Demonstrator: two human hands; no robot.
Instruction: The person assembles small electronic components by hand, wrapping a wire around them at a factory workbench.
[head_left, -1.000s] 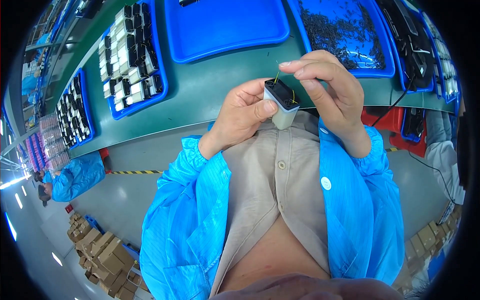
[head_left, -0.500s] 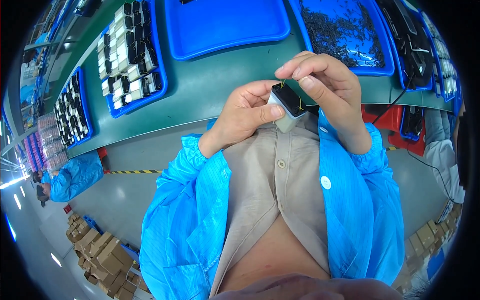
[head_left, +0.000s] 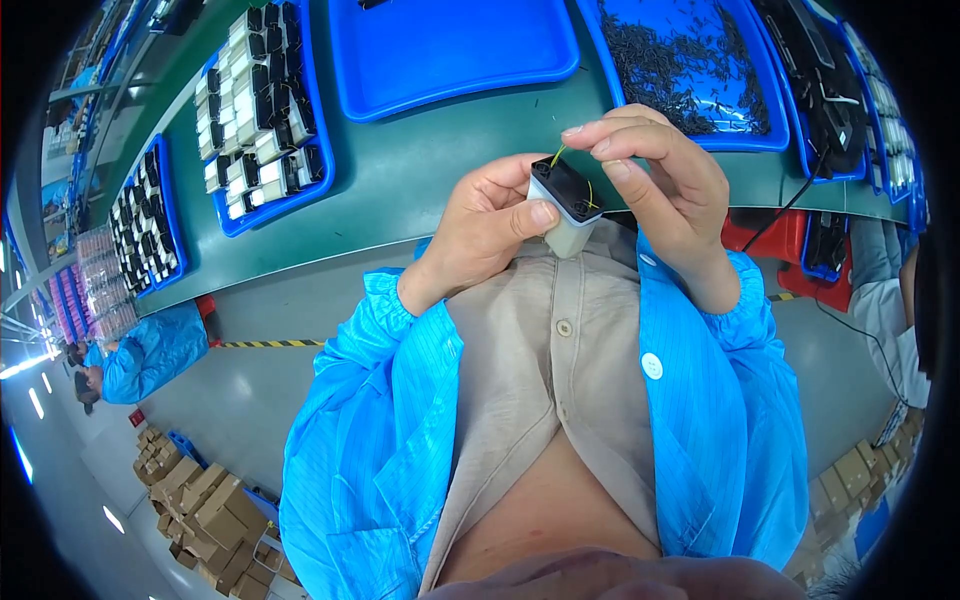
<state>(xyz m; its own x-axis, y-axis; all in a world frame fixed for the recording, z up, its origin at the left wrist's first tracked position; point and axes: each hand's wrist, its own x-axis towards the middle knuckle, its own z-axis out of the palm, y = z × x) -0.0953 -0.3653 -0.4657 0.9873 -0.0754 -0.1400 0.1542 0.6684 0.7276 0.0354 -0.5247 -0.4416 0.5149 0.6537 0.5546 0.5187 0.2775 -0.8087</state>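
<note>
My left hand [head_left: 492, 215] is closed around a small box-shaped part [head_left: 568, 232] with a pale translucent body and a black top, tilted in front of my shirt. Its thumb presses the side near the top edge. Thin yellow-green wires [head_left: 558, 157] rise from the far end of the black top, and another short wire [head_left: 591, 192] sticks up at its near right end. My right hand [head_left: 665, 170] hovers just above and right of the part. Its index fingertip is at the tip of the far wires; thumb and index are apart, with nothing visible between them.
Ahead on the green table [head_left: 390, 175] lies a blue tray [head_left: 470, 90]. Left of it, another blue tray [head_left: 325, 165] holds rows of pale and black parts. A blue tray [head_left: 775, 135] of small black pieces sits at right. A co-worker in blue [head_left: 165, 350] is far left.
The part has shifted slightly left and tipped a little in my left hand. My right index finger has lifted and straightened, and more of the far wires shows upright.
</note>
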